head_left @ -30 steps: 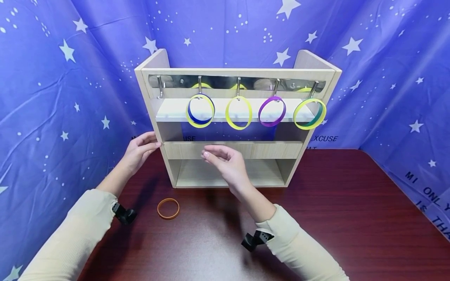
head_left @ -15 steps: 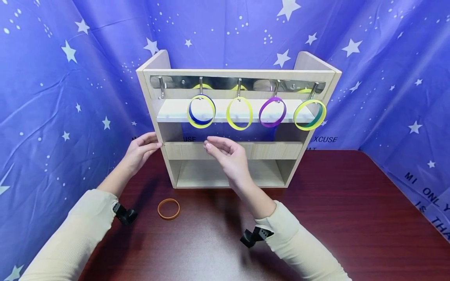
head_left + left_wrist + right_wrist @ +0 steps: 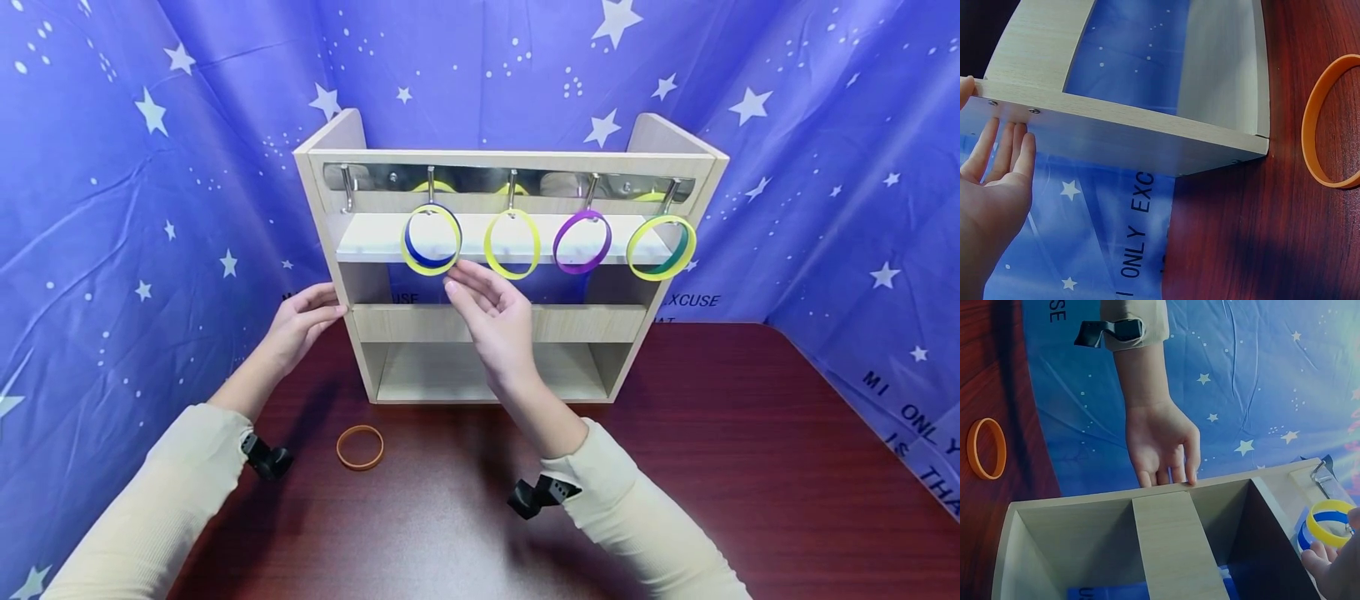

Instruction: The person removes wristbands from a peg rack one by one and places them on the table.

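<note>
My left hand (image 3: 296,329) rests against the left side of a pale wooden shelf unit (image 3: 498,325). In the left wrist view its fingers (image 3: 1004,147) lie straight along the side panel, the thumb by the front edge. My right hand (image 3: 501,329) is raised before the unit, fingers relaxed. Its fingertips are right at the lower rim of a yellow wristband (image 3: 427,271), which hangs with a blue wristband (image 3: 412,244) on the second hook from the left. An orange wristband (image 3: 360,467) lies on the table below the hands.
Along the metal hook rail (image 3: 480,179) hang another yellow wristband (image 3: 489,250), a purple wristband (image 3: 577,269), and a yellow wristband (image 3: 630,254) with a green one (image 3: 678,250). The leftmost hook (image 3: 347,187) is bare. A starry blue curtain (image 3: 480,75) surrounds the dark red table (image 3: 712,467).
My right hand has risen from in front of the middle board up to the yellow and blue wristbands. The left hand stays against the shelf unit's side.
</note>
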`<state>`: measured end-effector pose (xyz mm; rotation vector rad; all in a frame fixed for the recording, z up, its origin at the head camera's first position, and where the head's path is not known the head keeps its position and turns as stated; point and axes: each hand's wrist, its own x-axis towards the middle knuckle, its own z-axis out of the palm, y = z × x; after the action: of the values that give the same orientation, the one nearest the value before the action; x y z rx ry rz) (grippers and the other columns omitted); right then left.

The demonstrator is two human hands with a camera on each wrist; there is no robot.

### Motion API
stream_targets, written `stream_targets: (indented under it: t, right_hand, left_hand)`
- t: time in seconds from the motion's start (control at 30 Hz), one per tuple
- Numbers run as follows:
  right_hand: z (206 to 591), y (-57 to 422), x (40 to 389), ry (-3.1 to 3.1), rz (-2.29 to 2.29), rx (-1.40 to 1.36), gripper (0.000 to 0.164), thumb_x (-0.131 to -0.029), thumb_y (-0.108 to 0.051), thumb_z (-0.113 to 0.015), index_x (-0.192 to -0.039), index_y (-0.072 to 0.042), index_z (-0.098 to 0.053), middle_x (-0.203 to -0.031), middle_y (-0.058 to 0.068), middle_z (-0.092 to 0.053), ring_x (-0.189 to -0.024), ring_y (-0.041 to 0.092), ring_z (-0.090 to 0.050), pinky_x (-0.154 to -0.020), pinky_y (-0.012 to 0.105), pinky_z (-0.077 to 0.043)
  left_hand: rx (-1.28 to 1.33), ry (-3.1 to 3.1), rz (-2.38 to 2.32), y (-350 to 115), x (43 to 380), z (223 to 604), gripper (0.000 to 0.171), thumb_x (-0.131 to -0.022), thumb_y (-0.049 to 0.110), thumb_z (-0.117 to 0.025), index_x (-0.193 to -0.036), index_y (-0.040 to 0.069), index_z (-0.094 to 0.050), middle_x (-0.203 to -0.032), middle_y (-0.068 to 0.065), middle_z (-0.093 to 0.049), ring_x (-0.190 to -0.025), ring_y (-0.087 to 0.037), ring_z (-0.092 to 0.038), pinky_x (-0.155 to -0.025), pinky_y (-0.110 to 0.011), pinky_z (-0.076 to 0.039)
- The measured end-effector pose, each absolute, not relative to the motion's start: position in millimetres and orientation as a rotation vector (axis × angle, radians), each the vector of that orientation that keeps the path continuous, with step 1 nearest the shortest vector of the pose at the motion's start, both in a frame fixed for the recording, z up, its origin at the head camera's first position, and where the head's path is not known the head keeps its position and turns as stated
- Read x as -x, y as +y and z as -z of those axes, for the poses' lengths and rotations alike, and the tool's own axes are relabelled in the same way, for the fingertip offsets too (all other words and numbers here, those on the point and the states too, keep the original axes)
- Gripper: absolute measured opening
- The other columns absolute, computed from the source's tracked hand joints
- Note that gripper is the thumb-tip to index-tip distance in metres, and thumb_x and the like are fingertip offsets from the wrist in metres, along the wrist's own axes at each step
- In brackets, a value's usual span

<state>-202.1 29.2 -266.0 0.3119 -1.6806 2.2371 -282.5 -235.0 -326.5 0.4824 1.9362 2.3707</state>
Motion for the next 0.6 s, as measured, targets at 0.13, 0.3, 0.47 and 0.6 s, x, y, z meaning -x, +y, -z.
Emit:
stream_targets:
  t: [0.13, 0.3, 0.47, 0.6]
  right_hand:
    - [261.6, 27.8, 201.9, -1.653, -2.245, -0.3, 0.035, -0.086, 0.003, -0.066, -0.12, 0.006, -0.061, -0.119, 0.026, -0.065, -0.098, 0.013, -0.07, -0.091, 0.022, -0.055]
    - [259.1, 25.9, 202.6, -1.641, -2.258, -0.285, 0.036, -0.085, 0.004, -0.066, -0.12, 0.006, -0.061, -0.119, 0.025, -0.065, -0.093, 0.007, -0.069, -0.089, 0.021, -0.056]
    - [260.3, 24.5, 206.1, -1.63, -2.279, -0.27, 0.036, -0.085, 0.005, -0.066, -0.12, 0.006, -0.061, -0.12, 0.025, -0.065, -0.093, 0.007, -0.069, -0.089, 0.023, -0.056]
    - [259.1, 22.7, 208.7, -1.61, -2.308, -0.255, 0.036, -0.085, 0.006, -0.065, -0.12, 0.007, -0.06, -0.12, 0.026, -0.064, -0.092, 0.009, -0.068, -0.088, 0.024, -0.057]
  left_hand:
    - [-0.477, 1.943, -2.369, -234.5, 282.4, 324.8, 0.03, -0.089, -0.006, -0.053, -0.103, 0.019, -0.063, -0.099, 0.008, -0.067, -0.091, -0.002, -0.064, -0.087, -0.011, -0.051]
    - [-0.474, 1.95, -2.363, -234.7, 282.5, 324.6, 0.03, -0.089, -0.006, -0.053, -0.103, 0.019, -0.063, -0.098, 0.008, -0.066, -0.091, -0.002, -0.064, -0.087, -0.011, -0.051]
    - [-0.463, 1.961, -2.354, -234.7, 281.0, 324.7, 0.029, -0.089, -0.005, -0.054, -0.103, 0.019, -0.062, -0.098, 0.008, -0.067, -0.091, -0.002, -0.064, -0.087, -0.011, -0.05]
    - [-0.458, 1.954, -2.36, -234.7, 280.5, 324.7, 0.029, -0.089, -0.005, -0.054, -0.103, 0.019, -0.063, -0.098, 0.008, -0.067, -0.091, -0.002, -0.064, -0.087, -0.011, -0.05]
